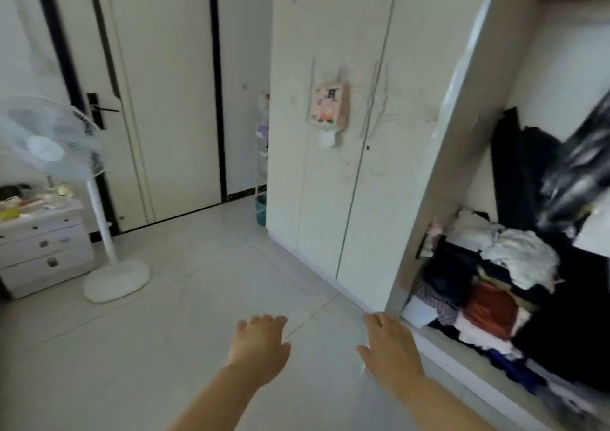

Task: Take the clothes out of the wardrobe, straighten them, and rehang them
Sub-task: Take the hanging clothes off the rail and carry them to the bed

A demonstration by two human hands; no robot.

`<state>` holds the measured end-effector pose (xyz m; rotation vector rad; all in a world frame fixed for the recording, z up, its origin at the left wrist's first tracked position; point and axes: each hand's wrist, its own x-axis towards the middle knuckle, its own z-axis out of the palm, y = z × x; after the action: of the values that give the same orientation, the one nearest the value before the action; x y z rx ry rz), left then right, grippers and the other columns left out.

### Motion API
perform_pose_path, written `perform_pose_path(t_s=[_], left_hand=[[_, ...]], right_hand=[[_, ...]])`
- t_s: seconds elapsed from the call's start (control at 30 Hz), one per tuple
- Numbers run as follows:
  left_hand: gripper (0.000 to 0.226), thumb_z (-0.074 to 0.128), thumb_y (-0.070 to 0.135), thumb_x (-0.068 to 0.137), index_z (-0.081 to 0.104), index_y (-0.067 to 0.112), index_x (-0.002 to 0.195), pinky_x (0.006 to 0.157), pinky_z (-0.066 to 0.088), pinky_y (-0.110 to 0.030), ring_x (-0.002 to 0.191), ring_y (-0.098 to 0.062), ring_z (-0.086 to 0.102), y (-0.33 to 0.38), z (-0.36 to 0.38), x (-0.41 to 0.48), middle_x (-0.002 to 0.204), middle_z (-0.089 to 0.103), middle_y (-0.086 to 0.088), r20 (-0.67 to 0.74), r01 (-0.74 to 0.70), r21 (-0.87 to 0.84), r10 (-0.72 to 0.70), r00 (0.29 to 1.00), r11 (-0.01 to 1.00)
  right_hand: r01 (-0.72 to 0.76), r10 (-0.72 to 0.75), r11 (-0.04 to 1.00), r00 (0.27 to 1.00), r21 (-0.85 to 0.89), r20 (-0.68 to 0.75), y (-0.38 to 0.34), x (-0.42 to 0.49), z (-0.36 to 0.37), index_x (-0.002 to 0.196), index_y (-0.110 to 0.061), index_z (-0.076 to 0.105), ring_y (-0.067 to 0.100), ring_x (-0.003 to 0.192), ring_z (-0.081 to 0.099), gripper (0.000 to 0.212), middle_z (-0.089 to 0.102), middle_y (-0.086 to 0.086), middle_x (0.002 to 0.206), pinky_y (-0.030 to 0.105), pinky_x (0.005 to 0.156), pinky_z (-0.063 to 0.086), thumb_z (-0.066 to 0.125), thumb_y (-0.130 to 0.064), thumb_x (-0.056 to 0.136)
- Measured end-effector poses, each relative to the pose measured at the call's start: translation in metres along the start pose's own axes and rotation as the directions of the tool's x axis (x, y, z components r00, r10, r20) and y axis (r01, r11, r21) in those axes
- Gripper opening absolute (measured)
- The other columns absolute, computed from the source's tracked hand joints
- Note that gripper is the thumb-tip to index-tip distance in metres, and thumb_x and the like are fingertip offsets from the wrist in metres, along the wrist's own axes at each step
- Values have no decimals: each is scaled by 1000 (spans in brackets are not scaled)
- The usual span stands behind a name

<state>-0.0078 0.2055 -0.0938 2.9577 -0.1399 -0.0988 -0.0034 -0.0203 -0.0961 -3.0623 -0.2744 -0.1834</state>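
The left hand [260,341] and the right hand [389,344] are bare, as are both wrists and the forearms as far as the view shows them. The forearms are slim and smooth. Blur softens the fingers, so finer detail cannot be made out.

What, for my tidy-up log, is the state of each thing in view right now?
Left hand, open, empty.
Right hand, open, empty.
Wardrobe bay, open.
Wardrobe doors beside it, shut.
Clothes pile, heaped, crumpled.
Dark garments, hanging.
Room door, shut.
Drawers, shut.
Fan, upright; running or not, unclear.
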Motion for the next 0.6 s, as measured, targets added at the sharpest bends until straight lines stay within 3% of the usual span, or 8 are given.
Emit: perform_pose_path(t_s=[0.13,0.3,0.43,0.6], left_hand=[[48,40,43,93,36,26,137,102,29,-35,122,-19,44,115,1,67,132,49,3,12,-221,21,221,975,975],[41,41,39,91,44,22,128,90,35,-33,111,-20,50,235,0,122,120,55,0,40,-471,54,470,882,880],[36,43,37,90,48,20,122,87,37,-31,107,-21,52,310,-5,164,117,57,-1,69,-591,15,589,805,807],[45,45,37,90,44,24,132,92,40,-35,114,-23,50,388,-16,231,123,54,-3,43,-710,28,708,704,704]], right_hand=[[-201,202,977,979,-72,3,110,-3,-19,128,-21,40,18,114,46,40,45,-1,127,28,91,37,48,-37,92],[-420,423,900,906,-117,4,215,-14,-36,131,-22,36,20,116,43,45,43,0,127,33,94,36,49,-39,91],[-563,570,815,822,-139,15,278,-12,-52,122,-22,42,21,111,45,40,45,0,121,33,91,37,52,-40,88],[-673,674,732,738,-108,-25,344,11,-78,131,-21,37,22,116,44,48,43,2,127,34,95,38,52,-40,90]])
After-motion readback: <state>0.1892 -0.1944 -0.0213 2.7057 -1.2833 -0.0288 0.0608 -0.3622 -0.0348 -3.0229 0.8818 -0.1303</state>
